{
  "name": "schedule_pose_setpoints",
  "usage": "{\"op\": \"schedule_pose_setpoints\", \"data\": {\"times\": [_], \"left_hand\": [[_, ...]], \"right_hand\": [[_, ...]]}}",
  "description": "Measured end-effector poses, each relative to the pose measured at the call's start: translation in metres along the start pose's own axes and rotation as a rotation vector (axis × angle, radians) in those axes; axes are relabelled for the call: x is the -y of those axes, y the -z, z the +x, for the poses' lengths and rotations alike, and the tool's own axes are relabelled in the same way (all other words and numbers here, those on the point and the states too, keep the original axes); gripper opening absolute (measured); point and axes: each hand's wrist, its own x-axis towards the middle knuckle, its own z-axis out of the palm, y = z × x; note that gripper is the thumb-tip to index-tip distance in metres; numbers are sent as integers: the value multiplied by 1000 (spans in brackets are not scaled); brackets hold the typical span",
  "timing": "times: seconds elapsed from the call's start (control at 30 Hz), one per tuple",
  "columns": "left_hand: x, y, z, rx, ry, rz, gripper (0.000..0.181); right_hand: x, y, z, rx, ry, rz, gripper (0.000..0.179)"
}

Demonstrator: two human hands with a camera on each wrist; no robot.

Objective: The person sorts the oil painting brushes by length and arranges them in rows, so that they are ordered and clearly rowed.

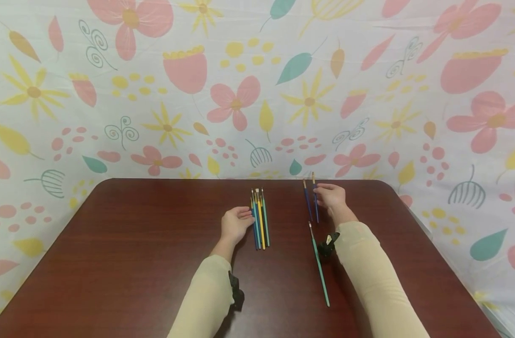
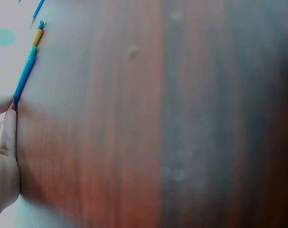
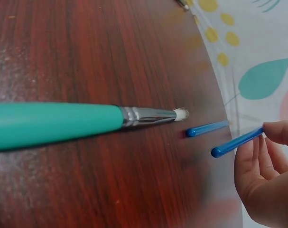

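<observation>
Head view, right of centre: my right hand [image 1: 332,197] pinches blue paintbrush [image 1: 316,206] (likely light, stiff; grip mid-handle). Left hand [image 1: 234,225] fingers: can't tell.

the brushes [image 1: 261,220] are blue, teal and yellow, the backdrop [image 1: 257,96] floral.

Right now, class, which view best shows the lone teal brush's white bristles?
The right wrist view: the teal brush lies close, its white bristles large and clear, though the frame cuts off its handle. The head view shows the whole brush, its bristles tiny; the left wrist view shows none of it.
</observation>
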Motion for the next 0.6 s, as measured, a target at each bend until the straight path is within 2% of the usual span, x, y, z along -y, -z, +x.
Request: {"op": "schedule_pose_setpoints", "data": {"times": [0.6], "left_hand": [[1, 0, 1, -4, -5, 3, 36]], "right_hand": [[-4, -11, 13, -23, 12, -17, 42]]}}
